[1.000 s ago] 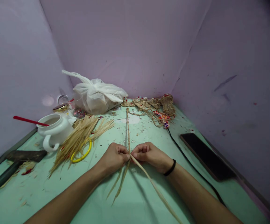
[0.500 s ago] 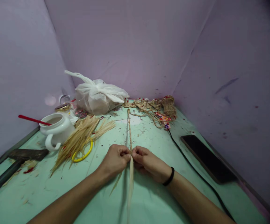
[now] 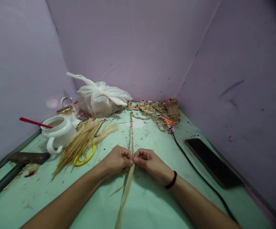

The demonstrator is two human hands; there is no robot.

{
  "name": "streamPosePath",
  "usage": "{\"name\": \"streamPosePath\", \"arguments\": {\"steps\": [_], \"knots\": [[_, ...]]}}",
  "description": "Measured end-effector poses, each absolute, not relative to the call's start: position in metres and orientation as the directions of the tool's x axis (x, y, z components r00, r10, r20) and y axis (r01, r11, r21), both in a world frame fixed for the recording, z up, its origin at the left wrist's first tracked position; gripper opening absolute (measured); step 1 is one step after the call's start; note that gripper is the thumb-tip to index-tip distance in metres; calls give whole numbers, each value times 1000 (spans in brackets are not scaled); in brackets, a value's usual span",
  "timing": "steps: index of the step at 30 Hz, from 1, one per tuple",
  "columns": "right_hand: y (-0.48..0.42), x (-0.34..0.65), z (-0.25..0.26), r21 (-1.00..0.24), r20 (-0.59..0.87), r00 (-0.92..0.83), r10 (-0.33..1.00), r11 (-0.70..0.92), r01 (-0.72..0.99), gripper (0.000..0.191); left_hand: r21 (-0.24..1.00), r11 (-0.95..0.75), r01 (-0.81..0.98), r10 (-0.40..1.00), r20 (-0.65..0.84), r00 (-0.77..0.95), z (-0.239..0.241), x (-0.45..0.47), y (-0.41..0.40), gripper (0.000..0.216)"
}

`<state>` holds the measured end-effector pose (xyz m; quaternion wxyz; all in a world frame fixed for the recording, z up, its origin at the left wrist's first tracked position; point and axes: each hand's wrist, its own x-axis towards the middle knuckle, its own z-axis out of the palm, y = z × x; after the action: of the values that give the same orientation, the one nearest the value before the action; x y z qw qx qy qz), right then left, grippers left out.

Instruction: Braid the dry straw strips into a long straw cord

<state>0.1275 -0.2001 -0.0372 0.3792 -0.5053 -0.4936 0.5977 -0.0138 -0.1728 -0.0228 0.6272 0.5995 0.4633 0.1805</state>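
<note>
A thin twisted straw cord (image 3: 132, 135) runs straight from the back of the table down to my fingertips. My left hand (image 3: 121, 160) pinches it from the left, thumb against curled fingers. Opposite, my right hand (image 3: 149, 163), with a black band on the wrist, pinches the same spot; the two thumbs nearly meet. Loose flat straw strands (image 3: 126, 190) hang from the pinch toward the near edge, one long and pale, one shorter on the left. The exact point where the strands cross is hidden by my fingers.
Left are a bundle of dry straw (image 3: 82, 143), yellow-handled scissors (image 3: 85, 162), a white pot (image 3: 61, 132) with a red stick, and a hammer (image 3: 28, 158). Behind are a tied plastic bag (image 3: 102, 100) and woven beaded pieces (image 3: 149, 107). Right lie a phone (image 3: 213, 163) and black cable (image 3: 200, 175).
The long loose strand has swung to the left below my hands. Both hands have shifted slightly left and stay pinched at the cord's near end.
</note>
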Motion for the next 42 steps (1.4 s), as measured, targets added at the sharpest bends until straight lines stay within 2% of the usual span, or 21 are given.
{"name": "streamPosePath", "arguments": {"steps": [7, 14, 17, 22, 25, 28, 30, 33, 36, 38, 40, 42], "knots": [[-201, 125, -32, -924, -381, -214, 899, -380, 50, 11, 899, -13, 437, 830, -234, 507, -27, -14, -170, 9], [-200, 130, -39, -917, -375, -182, 909, -334, 219, 18, 835, -126, 535, 804, -230, 549, -26, -18, -172, 13], [-198, 131, -40, -920, -363, -190, 912, -318, 230, 16, 816, -112, 567, 777, -283, 562, -22, -23, -167, 15], [-198, 126, -38, -930, -338, -159, 928, -303, 206, 12, 751, -37, 659, 819, -356, 451, -14, -20, -173, 18], [-199, 123, -41, -934, -349, -125, 929, -335, 120, 10, 632, -158, 759, 894, -236, 382, -11, -9, -194, 21], [-200, 122, -45, -935, -355, -101, 930, -353, 34, 9, 375, -355, 856, 913, -59, 404, -13, 0, -217, 23], [-201, 121, -46, -942, -335, -79, 939, -336, 11, 8, 228, -438, 869, 889, -30, 456, -17, 4, -229, 28], [-204, 119, -45, -949, -307, -82, 948, -312, -50, 9, 131, -516, 847, 853, -11, 521, -25, 8, -239, 34], [-206, 117, -42, -933, -332, -114, 936, -344, -104, 7, 145, -570, 809, 812, -50, 581, -31, 10, -247, 32], [-206, 118, -39, -927, -354, -117, 928, -364, -87, 8, 222, -612, 759, 768, -59, 637, -31, 8, -248, 23], [-205, 120, -38, -928, -356, -128, 926, -367, -67, 9, 375, -608, 700, 756, 6, 654, -27, 3, -243, 17], [-204, 124, -38, -929, -348, -158, 924, -363, -77, 11, 576, -485, 658, 838, 91, 538, -18, -4, -230, 21]]}}
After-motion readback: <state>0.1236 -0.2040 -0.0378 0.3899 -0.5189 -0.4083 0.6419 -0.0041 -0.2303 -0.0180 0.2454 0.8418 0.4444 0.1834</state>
